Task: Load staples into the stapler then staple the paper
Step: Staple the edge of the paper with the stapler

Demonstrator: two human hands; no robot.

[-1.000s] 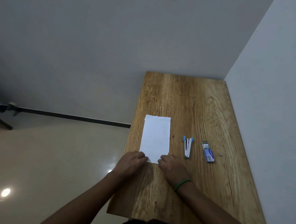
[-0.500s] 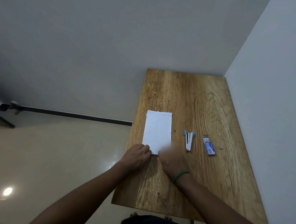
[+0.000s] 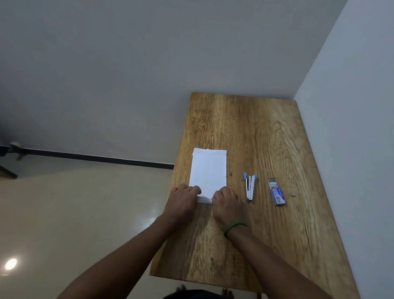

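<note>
A white folded sheet of paper (image 3: 208,171) lies on the wooden table (image 3: 255,235) near its left edge. My left hand (image 3: 183,201) rests on the paper's near left corner, fingers curled on it. My right hand (image 3: 228,206), with a green band at the wrist, presses the near right corner. To the right of the paper lies a small silver stapler (image 3: 249,187) with blue tips, opened flat. Further right sits a blue box of staples (image 3: 276,192), and a tiny grey staple piece (image 3: 293,195) lies beside it.
A grey wall runs along the table's right side and far end. The table's left edge drops to a glossy beige floor. My bare feet show under the table's near edge.
My view has drifted a little. Both hands stay at the paper's near edge; the right hand has settled after a blurred shift on the corner.
</note>
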